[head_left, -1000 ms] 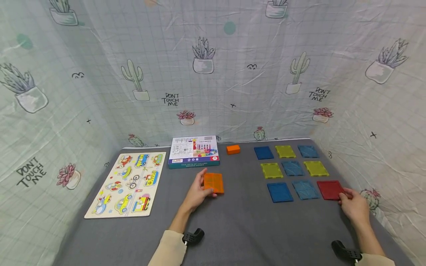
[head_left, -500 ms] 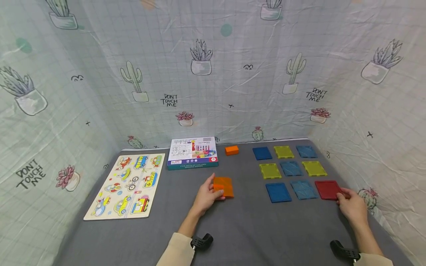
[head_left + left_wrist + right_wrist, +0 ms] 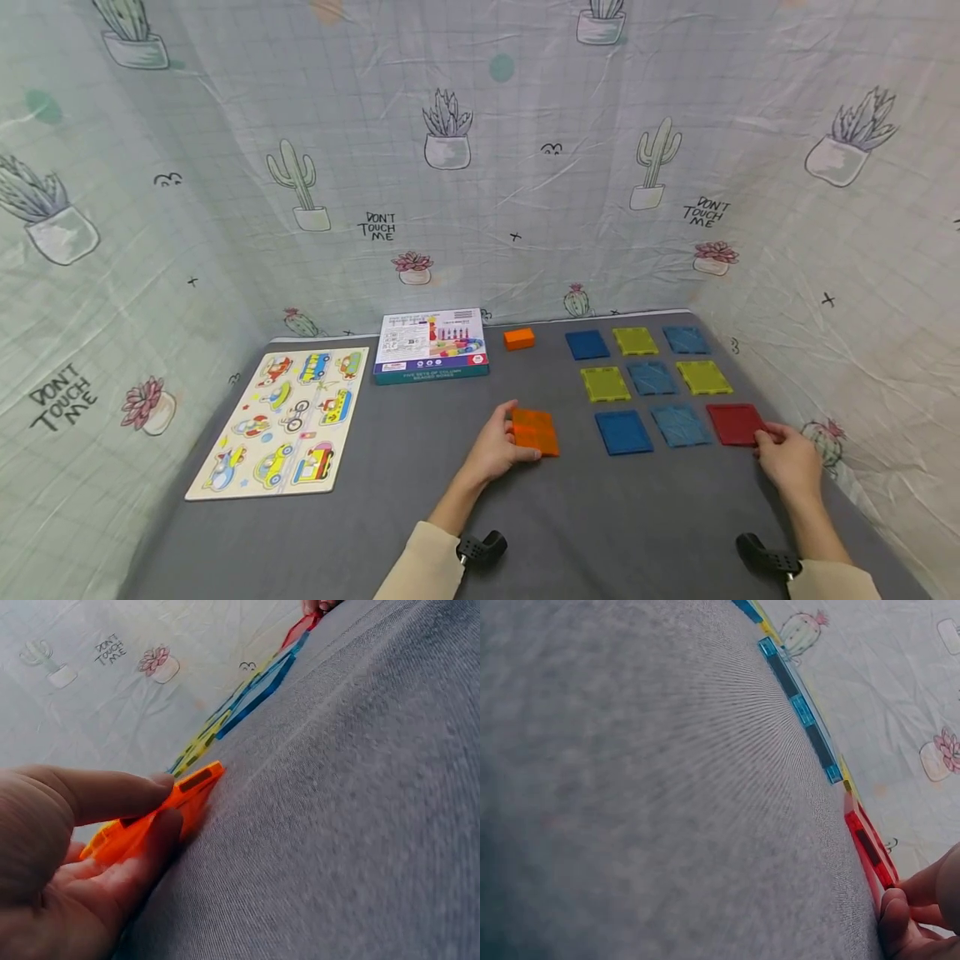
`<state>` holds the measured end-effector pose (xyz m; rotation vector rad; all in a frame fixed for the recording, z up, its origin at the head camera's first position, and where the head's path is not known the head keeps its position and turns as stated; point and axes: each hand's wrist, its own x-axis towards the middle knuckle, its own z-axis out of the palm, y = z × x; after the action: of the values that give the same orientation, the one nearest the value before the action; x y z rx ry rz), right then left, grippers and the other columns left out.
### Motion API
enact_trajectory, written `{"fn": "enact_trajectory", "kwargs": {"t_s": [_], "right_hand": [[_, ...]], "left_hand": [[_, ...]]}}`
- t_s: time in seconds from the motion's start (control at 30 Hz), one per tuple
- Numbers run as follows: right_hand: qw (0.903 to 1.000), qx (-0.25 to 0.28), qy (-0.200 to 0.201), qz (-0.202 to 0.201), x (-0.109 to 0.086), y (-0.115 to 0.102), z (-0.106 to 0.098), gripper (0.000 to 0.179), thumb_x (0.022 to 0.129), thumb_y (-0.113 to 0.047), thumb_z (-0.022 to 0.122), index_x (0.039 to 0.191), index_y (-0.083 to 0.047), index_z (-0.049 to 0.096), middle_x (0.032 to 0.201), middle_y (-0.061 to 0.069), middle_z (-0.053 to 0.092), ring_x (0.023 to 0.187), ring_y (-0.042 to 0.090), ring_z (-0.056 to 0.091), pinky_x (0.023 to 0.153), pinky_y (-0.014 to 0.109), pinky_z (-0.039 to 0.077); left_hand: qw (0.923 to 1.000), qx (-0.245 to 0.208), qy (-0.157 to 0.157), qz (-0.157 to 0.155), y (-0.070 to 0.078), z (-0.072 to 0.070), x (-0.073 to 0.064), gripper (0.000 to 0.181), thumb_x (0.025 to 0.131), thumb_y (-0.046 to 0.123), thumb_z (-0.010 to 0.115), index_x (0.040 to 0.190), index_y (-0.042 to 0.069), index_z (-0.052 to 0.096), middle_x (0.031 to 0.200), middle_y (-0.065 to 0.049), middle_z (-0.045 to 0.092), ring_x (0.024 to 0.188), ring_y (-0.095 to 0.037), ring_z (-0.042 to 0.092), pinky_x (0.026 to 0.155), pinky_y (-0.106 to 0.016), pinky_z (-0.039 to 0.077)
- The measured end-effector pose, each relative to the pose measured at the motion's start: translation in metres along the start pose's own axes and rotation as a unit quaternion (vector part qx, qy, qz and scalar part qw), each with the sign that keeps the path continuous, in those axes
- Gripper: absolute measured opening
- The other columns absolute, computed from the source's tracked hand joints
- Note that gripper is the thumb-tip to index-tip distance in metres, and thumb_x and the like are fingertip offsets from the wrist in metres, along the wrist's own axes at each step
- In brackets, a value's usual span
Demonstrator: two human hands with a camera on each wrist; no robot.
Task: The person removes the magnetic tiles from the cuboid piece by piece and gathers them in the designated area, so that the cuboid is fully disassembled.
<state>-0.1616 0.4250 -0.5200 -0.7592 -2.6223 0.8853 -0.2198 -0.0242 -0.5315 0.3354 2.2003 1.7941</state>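
Note:
My left hand (image 3: pixel 497 448) pinches a translucent orange square tile (image 3: pixel 536 433) by its left side, over the middle of the grey cloth. In the left wrist view, thumb and fingers hold this orange tile (image 3: pixel 191 799) with its edge facing the camera. At the right, my right hand (image 3: pixel 792 462) pinches the right edge of a red square tile (image 3: pixel 735 425). The right wrist view shows the same red tile (image 3: pixel 870 844) low against the cloth, the fingertips at its near corner. The red tile ends the front row, beside a light blue tile (image 3: pixel 681 426) and a dark blue tile (image 3: pixel 624 432).
Behind that row lie more blue and yellow tiles, such as a yellow tile (image 3: pixel 606 384), in rows. A small orange block (image 3: pixel 519 338) and a flat printed box (image 3: pixel 431 367) stand at the back. A wooden vehicle puzzle board (image 3: pixel 255 490) lies left. Patterned cloth walls enclose the table.
My left hand has carried the orange tile to the right and a little nearer the body, towards the tile rows. My right hand stays at the red tile, and the head view has shifted slightly.

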Motion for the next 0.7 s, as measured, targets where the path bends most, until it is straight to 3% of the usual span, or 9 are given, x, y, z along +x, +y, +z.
{"fn": "enact_trajectory", "kwargs": {"t_s": [0.17, 0.37, 0.53, 0.63, 0.7], "right_hand": [[0.9999, 0.011, 0.006, 0.003, 0.004, 0.000, -0.001, 0.040, 0.099, -0.016, 0.050, 0.122, 0.015, 0.059, 0.056, -0.003, 0.064, 0.049, 0.000, 0.049, 0.083, 0.047, 0.036], [0.9994, 0.035, 0.002, 0.002, 0.007, 0.000, -0.001, 0.041, 0.099, -0.013, 0.047, 0.122, 0.019, 0.056, 0.052, -0.007, 0.060, 0.044, -0.003, 0.048, 0.099, 0.058, 0.026], [0.9993, 0.037, 0.004, 0.004, 0.008, 0.000, -0.001, 0.040, 0.098, -0.011, 0.047, 0.121, 0.021, 0.055, 0.052, -0.006, 0.061, 0.045, -0.003, 0.047, 0.098, 0.060, 0.024], [0.9995, 0.031, 0.003, 0.010, 0.008, -0.002, -0.001, 0.039, 0.096, -0.010, 0.047, 0.120, 0.020, 0.057, 0.053, -0.003, 0.062, 0.048, 0.001, 0.049, 0.095, 0.058, 0.026], [0.9996, 0.024, 0.002, 0.015, 0.008, -0.003, -0.001, 0.038, 0.095, -0.009, 0.046, 0.118, 0.019, 0.060, 0.054, -0.002, 0.063, 0.051, 0.006, 0.051, 0.090, 0.055, 0.030]], "left_hand": [[0.9957, 0.089, 0.024, -0.007, 0.005, 0.004, 0.003, 0.098, 0.074, 0.013, 0.088, 0.153, 0.004, 0.031, 0.120, -0.016, 0.064, 0.095, -0.020, 0.064, 0.092, -0.042, 0.058], [0.9846, 0.173, 0.022, -0.005, 0.012, 0.004, 0.002, 0.090, 0.073, 0.026, 0.090, 0.146, 0.003, 0.041, 0.118, -0.013, 0.063, 0.094, -0.021, 0.058, 0.089, -0.040, 0.055], [0.9667, 0.255, 0.008, 0.011, 0.013, 0.010, 0.003, 0.081, 0.072, 0.041, 0.089, 0.135, 0.007, 0.052, 0.112, -0.007, 0.060, 0.091, -0.016, 0.055, 0.082, -0.032, 0.053], [0.9548, 0.296, 0.014, 0.017, 0.014, 0.017, 0.004, 0.079, 0.070, 0.049, 0.088, 0.131, 0.010, 0.056, 0.111, -0.005, 0.054, 0.088, -0.016, 0.054, 0.078, -0.029, 0.052], [0.9507, 0.309, 0.023, 0.015, 0.014, 0.022, 0.004, 0.079, 0.069, 0.051, 0.088, 0.131, 0.011, 0.058, 0.109, -0.005, 0.050, 0.085, -0.016, 0.053, 0.074, -0.029, 0.050]]}}
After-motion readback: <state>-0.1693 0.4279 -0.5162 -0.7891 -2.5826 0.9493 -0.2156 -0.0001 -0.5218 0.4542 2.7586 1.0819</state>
